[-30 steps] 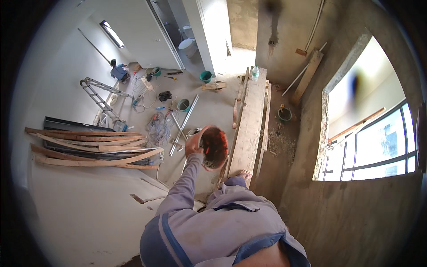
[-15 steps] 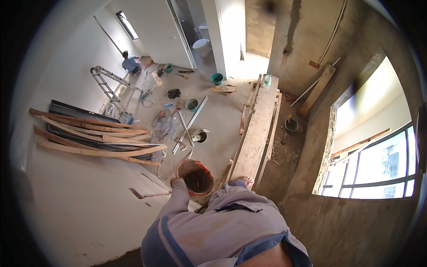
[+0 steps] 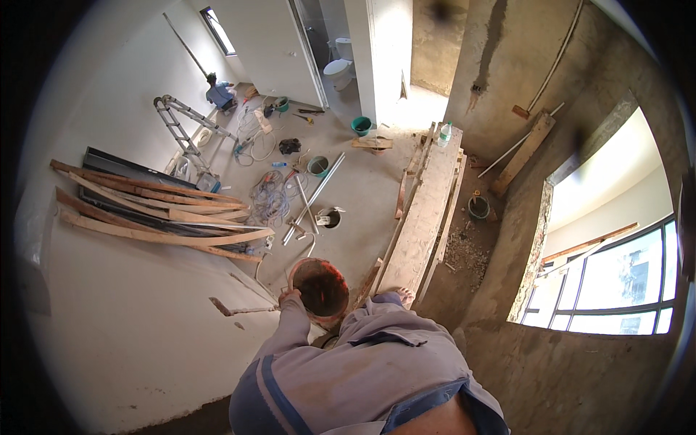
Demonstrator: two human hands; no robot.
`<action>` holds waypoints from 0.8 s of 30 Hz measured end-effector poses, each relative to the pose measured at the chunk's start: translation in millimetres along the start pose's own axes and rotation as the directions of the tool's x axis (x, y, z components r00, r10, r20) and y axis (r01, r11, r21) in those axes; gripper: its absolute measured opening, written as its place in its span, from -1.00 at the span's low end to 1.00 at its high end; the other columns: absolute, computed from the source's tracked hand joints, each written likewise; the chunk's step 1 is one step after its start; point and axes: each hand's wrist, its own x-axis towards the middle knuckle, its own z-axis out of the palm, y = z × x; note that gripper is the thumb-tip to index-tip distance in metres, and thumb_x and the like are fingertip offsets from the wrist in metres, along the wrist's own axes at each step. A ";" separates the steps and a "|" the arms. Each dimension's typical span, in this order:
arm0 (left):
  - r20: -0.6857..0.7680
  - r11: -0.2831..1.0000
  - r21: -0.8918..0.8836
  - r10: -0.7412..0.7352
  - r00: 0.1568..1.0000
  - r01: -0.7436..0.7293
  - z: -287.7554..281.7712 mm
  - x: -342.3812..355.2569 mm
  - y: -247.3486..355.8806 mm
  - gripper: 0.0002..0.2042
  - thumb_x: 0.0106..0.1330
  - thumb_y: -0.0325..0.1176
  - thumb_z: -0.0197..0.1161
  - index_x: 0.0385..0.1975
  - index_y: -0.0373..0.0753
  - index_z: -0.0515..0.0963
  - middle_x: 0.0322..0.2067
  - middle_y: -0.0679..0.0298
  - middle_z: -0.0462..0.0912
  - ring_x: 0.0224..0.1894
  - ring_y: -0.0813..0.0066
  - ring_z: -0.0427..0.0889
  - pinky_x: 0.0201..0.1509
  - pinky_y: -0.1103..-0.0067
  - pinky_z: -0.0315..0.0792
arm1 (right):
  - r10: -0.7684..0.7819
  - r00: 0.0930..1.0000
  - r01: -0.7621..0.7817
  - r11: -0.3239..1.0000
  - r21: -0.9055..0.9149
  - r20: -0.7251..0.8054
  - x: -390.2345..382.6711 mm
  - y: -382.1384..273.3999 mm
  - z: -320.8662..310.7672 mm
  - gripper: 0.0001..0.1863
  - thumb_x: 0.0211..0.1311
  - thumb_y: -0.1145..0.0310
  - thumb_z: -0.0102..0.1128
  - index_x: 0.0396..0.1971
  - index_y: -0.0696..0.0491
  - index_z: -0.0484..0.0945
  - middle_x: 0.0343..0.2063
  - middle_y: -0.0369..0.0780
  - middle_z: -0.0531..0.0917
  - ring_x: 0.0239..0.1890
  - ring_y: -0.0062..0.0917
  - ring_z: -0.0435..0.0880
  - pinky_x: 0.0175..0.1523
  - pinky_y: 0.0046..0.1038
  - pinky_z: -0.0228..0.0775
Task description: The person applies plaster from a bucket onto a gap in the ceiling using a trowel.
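At the lower middle, my left hand (image 3: 291, 296) is closed on the left edge of an orange-red bucket (image 3: 342, 285). Whether the fingers hold its rim or its handle is too small to tell. The bucket's inside is dark and stained, with what looks like some grey-brown stuff in the bottom. My left arm, in a pale grey-lilac sleeve, reaches down to it. Beside the bucket on the right, bare toes (image 3: 405, 293) show at the near end of a long wooden plank (image 3: 413, 246). My right hand is not in view.
Bent timber boards (image 3: 170, 215) lean at the left, near a folding ladder (image 3: 192, 129). White pipes (image 3: 316, 197), tangled cord (image 3: 270, 203) and a green bucket (image 3: 317, 167) lie on the floor. A bottle (image 3: 444, 134) stands on the plank; a person (image 3: 220, 94) crouches far off.
The whole view has shifted slightly, with the room appearing a little lower and further right. My left hand stays on the bucket.
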 end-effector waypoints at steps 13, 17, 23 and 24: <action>0.043 0.974 -0.189 0.131 0.990 -0.121 10.3 7.5 -13.0 -0.67 -0.13 -0.17 0.29 -0.43 -0.28 0.56 -0.38 0.18 0.61 -0.38 0.35 0.57 -0.20 0.47 0.45 | -0.011 1.000 0.012 1.000 0.013 -0.014 -13.4 -2.7 -5.4 -0.94 -0.14 0.48 0.11 -0.65 0.12 0.44 -0.74 -0.23 0.47 -0.73 -0.52 0.45 -0.62 -0.42 0.30; 0.087 0.991 -0.093 0.102 0.991 -0.094 14.6 -6.5 -11.2 -0.64 -0.07 -0.16 0.25 -0.30 -0.27 0.55 -0.39 0.21 0.60 -0.38 0.37 0.55 -0.20 0.47 0.42 | -0.003 0.999 0.004 1.000 0.007 -0.038 -23.1 1.6 -11.6 -0.94 -0.15 0.49 0.11 -0.65 0.12 0.44 -0.74 -0.22 0.48 -0.73 -0.52 0.45 -0.62 -0.42 0.30; 0.130 0.990 -0.135 0.061 0.990 -0.044 18.3 17.8 -32.9 -0.71 -0.16 -0.30 0.32 -0.44 -0.33 0.51 -0.49 0.19 0.57 -0.49 0.35 0.51 -0.30 0.42 0.41 | 0.006 0.999 -0.004 0.999 0.036 -0.049 -37.4 7.5 -13.9 -0.95 -0.15 0.50 0.11 -0.66 0.13 0.44 -0.74 -0.22 0.48 -0.73 -0.51 0.45 -0.61 -0.42 0.31; 0.110 0.994 -0.102 0.037 0.993 -0.026 23.0 15.4 -33.8 -0.71 -0.16 -0.30 0.32 -0.44 -0.32 0.52 -0.50 0.19 0.57 -0.49 0.35 0.51 -0.29 0.42 0.42 | 0.010 0.998 -0.008 0.999 0.041 -0.058 -38.9 8.9 -15.3 -0.95 -0.15 0.50 0.11 -0.66 0.13 0.44 -0.74 -0.22 0.48 -0.73 -0.51 0.45 -0.61 -0.42 0.31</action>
